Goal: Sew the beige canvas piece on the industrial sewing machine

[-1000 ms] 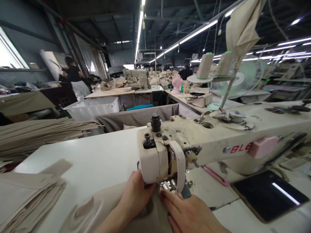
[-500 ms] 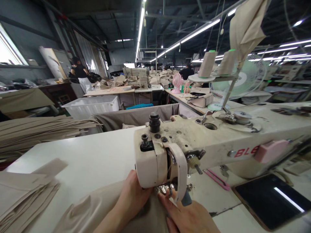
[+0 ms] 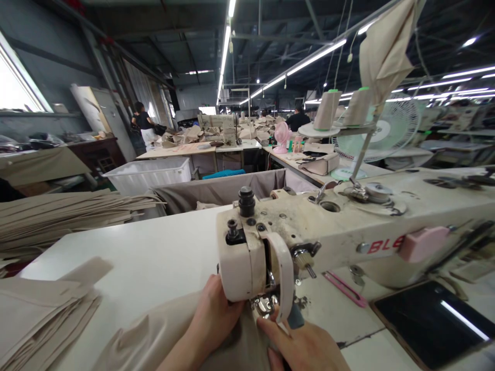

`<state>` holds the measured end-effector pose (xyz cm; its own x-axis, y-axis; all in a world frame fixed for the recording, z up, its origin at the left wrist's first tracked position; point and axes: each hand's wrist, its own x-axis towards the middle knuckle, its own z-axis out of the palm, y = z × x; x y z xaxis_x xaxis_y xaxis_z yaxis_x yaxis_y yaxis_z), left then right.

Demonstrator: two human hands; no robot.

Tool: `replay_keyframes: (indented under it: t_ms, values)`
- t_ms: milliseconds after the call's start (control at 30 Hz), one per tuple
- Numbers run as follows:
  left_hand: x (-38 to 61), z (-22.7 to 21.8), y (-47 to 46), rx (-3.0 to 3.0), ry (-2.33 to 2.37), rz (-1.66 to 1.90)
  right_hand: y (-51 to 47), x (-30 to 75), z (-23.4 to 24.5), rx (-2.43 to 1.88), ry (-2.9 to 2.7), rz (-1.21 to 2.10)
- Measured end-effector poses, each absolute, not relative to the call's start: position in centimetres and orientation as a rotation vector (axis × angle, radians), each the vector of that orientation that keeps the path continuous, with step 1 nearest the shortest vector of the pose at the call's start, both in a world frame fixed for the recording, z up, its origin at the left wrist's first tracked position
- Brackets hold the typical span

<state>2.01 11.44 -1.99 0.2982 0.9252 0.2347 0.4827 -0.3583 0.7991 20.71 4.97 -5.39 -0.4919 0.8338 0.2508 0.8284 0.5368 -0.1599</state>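
Under the head of a white sewing machine [image 3: 237, 268] lies a piece of beige fabric [image 3: 154, 330], bunched and folded toward the left. My left hand [image 3: 216, 314] is closed on the fabric at the left of the machine head, its fingertips partly hidden behind the casing. Close to the metal presser foot [image 3: 266, 305], my right hand [image 3: 305, 345] pinches the fabric's right side, thumb and fingers near the needle area. The machine's white curved guard hides part of the right fingers. The needle itself cannot be made out.
Stacked beige pieces [image 3: 50, 314] lie at the left of the white table [image 3: 154, 252], with a larger pile [image 3: 69, 216] beyond. Right of the needle area are pink tweezers [image 3: 344, 288] and a dark phone or tablet [image 3: 433, 324]. Thread cones [image 3: 328, 111] stand behind the machine.
The view has shifted slightly. Both hands stay on the fabric beside the presser foot, with only a small shift of the right fingers. A distant person at the left has turned and moved.
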Motion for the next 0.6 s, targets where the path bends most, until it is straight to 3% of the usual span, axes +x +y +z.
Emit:
replay_keyframes:
  t_ms: [400, 600]
  values:
    - [1.8, -2.8, 12.0, 1.978, 1.246, 0.949, 4.3, 22.6, -2.9, -1.077, -2.193, -0.163]
    - [1.5, -2.8, 12.1, 1.984, 1.232, 0.957, 3.8, 23.2, -0.9, -0.903, -2.132, 0.134]
